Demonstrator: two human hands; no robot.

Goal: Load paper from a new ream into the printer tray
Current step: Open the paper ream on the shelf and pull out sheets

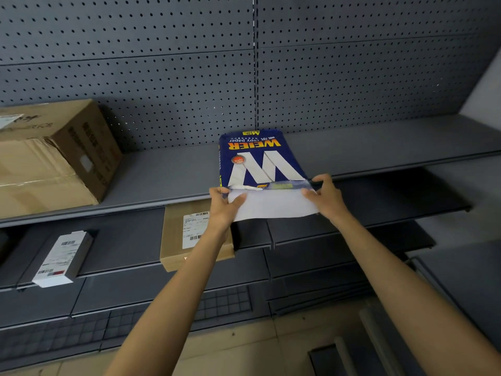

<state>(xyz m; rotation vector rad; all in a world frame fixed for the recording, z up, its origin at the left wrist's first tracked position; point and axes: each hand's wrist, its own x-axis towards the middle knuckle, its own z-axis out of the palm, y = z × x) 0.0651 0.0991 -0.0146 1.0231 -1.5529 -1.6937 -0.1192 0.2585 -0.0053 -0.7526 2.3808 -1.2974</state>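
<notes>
A blue ream of copy paper (257, 158) with a large white W lies flat on the grey shelf (168, 175), its near end torn open. A stack of white sheets (273, 203) sticks out of that open end past the shelf's front edge. My left hand (225, 204) grips the left corner of the sheets, thumb on top. My right hand (325, 196) grips the right corner, with fingers also touching the wrapper's torn edge. No printer or tray is in view.
A large cardboard box (51, 156) sits at the shelf's left end. On lower shelves lie a labelled brown parcel (187, 234) under my left wrist and a white-labelled flat box (62, 259). A grey pegboard wall (244, 63) backs the shelving.
</notes>
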